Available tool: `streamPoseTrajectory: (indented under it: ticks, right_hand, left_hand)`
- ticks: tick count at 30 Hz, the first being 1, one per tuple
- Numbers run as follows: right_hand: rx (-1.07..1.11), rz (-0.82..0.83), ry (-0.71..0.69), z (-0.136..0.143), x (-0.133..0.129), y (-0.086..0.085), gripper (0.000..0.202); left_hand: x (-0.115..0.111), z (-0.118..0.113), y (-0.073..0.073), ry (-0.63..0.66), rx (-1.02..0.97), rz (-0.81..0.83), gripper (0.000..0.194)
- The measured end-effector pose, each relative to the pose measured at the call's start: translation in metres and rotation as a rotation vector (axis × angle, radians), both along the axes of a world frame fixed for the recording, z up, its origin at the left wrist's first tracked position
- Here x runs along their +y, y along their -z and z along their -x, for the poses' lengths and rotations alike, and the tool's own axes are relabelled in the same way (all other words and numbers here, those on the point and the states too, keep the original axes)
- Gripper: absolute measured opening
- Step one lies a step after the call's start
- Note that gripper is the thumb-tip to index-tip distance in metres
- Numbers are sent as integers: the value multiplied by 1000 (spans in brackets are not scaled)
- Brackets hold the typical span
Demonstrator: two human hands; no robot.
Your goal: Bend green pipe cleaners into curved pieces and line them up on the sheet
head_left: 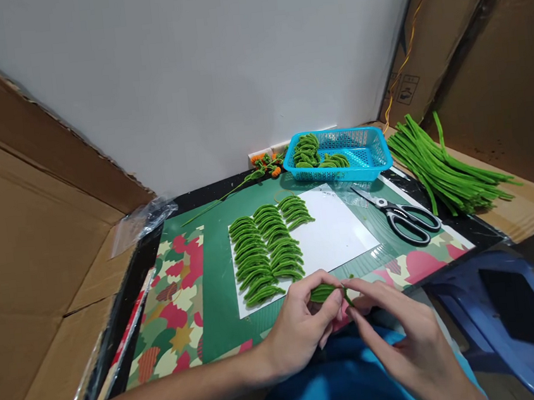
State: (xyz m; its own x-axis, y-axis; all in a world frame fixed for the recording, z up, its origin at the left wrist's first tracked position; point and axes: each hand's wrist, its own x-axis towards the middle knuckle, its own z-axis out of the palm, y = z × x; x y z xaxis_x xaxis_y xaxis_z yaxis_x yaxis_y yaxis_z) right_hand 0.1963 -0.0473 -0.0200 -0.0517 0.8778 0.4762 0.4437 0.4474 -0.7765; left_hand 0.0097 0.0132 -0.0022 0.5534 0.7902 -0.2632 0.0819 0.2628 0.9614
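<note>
While the left hand [303,323] pinches the fuzzy green leaf [322,293] between thumb and fingers, the right hand [401,322] grips its end; it sits between both, near the tabletop [221,281] edge closest to the person.

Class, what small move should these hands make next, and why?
Perhaps twist the short, fuzzy green strand snug: the left hand holds the fuzzy green leaf-shaped piece, and the right hand is at its end, where that strand sticks out.
</note>
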Motion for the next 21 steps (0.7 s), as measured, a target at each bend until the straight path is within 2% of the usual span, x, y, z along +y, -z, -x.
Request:
streamPoseTrajectory:
  ticks: [4, 11, 21]
  right_hand:
    - [-73, -46, -2, -8, 3, 2, 36]
    - [-123, -184, 3, -15, 9, 7, 42]
    - [-36, -230, -3, 6, 3, 9, 31]
  left_hand:
    - [2, 1, 3, 22, 29, -8, 44]
    - [1, 1, 3, 41, 34, 22, 46]
    - [-3, 0, 7, -11, 56, -16, 45]
